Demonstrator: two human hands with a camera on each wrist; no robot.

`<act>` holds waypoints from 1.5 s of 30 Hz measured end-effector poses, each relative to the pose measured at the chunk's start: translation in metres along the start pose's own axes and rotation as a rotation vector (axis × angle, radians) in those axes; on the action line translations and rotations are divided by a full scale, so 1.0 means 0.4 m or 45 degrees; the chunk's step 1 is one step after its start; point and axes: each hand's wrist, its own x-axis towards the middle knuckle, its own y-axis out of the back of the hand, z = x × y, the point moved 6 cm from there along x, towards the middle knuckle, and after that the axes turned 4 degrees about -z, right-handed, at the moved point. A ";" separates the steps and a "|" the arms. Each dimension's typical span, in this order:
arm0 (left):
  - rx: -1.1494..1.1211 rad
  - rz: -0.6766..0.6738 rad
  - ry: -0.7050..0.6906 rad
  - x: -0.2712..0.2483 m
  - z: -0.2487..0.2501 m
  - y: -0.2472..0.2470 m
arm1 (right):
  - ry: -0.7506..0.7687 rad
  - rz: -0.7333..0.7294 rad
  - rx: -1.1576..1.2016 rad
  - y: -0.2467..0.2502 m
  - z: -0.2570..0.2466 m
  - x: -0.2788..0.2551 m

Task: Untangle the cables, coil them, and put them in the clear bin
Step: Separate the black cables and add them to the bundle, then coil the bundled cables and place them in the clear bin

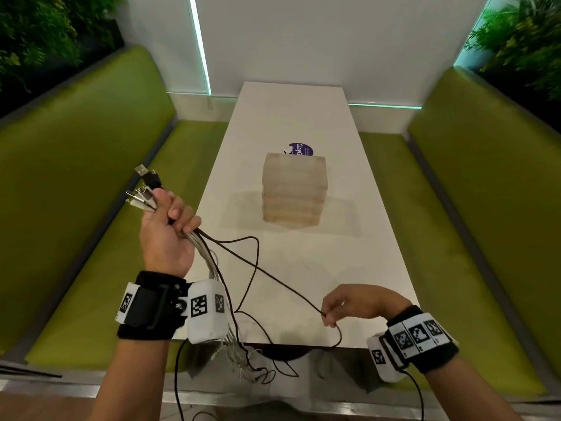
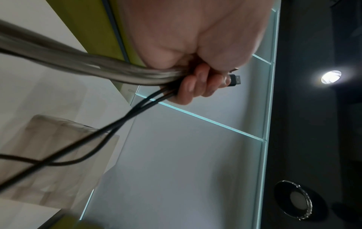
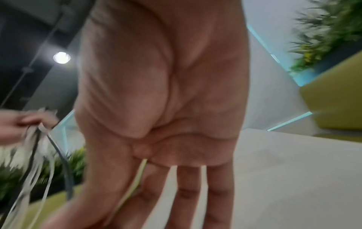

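My left hand (image 1: pixel 170 220) is raised over the table's left edge and grips a bundle of white and black cables (image 1: pixel 209 256), with USB plugs (image 1: pixel 142 189) sticking out above the fist. The left wrist view shows the same hand (image 2: pixel 195 86) with fingers curled round the bundle (image 2: pixel 98 68). One black cable (image 1: pixel 273 275) runs taut from that fist to my right hand (image 1: pixel 334 308), which pinches it low near the table's front edge. In the right wrist view a thin cable (image 3: pixel 140 176) passes between thumb and forefinger. The clear bin (image 1: pixel 294 189) stands mid-table, beyond both hands.
The white table (image 1: pixel 349 253) is flanked by green benches (image 1: pixel 91 177). A purple sticker (image 1: pixel 299 148) lies behind the bin. Loose cable ends hang in a tangle (image 1: pixel 249 360) below the near table edge. Plants line both upper corners.
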 end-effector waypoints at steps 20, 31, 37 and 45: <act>0.547 -0.661 0.491 -0.119 -0.213 -0.267 | 0.589 0.826 0.629 0.195 -0.291 -0.097; 0.808 -0.673 0.349 -0.036 -0.137 -0.509 | 0.798 1.409 0.609 0.345 -0.448 -0.179; 0.689 -0.666 0.290 0.046 -0.105 -0.581 | 0.868 1.589 0.520 0.436 -0.539 -0.262; 0.519 -0.755 0.245 0.058 -0.131 -0.514 | 0.771 1.279 0.464 0.479 -0.558 -0.275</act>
